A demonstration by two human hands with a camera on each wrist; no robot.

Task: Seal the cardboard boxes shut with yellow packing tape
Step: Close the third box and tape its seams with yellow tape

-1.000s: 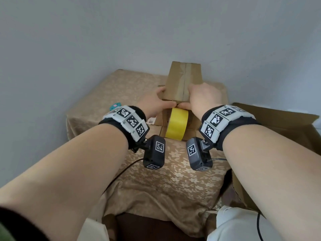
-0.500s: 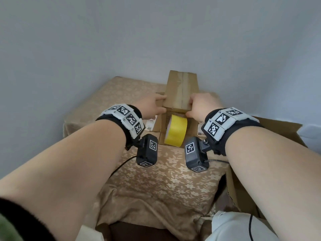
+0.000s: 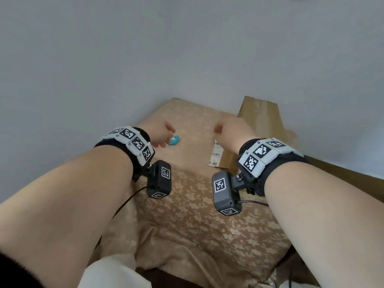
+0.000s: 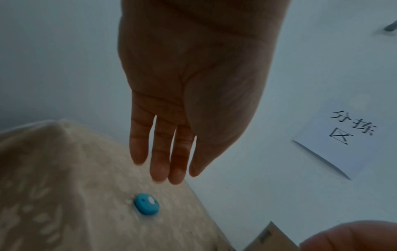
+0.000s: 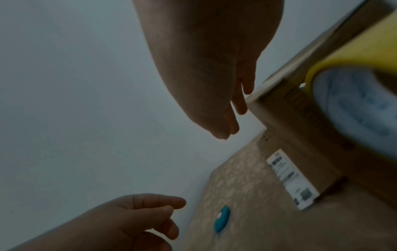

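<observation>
A tall closed cardboard box with a white label stands at the back right of the cloth-covered table. The yellow tape roll leans against its front; in the head view my right wrist hides it. My left hand hovers above the table left of the box, fingers straight, holding nothing. My right hand hangs just left of the box's near corner, its fingers loose and empty, not touching it.
A small turquoise object lies on the cloth under my left hand. A big open cardboard box stands right of the table. Grey walls close in behind and to the left, with a paper sign on one.
Both hands have let go of the box and lifted off to its left. The head view has swung left, so the box now sits at the right.
</observation>
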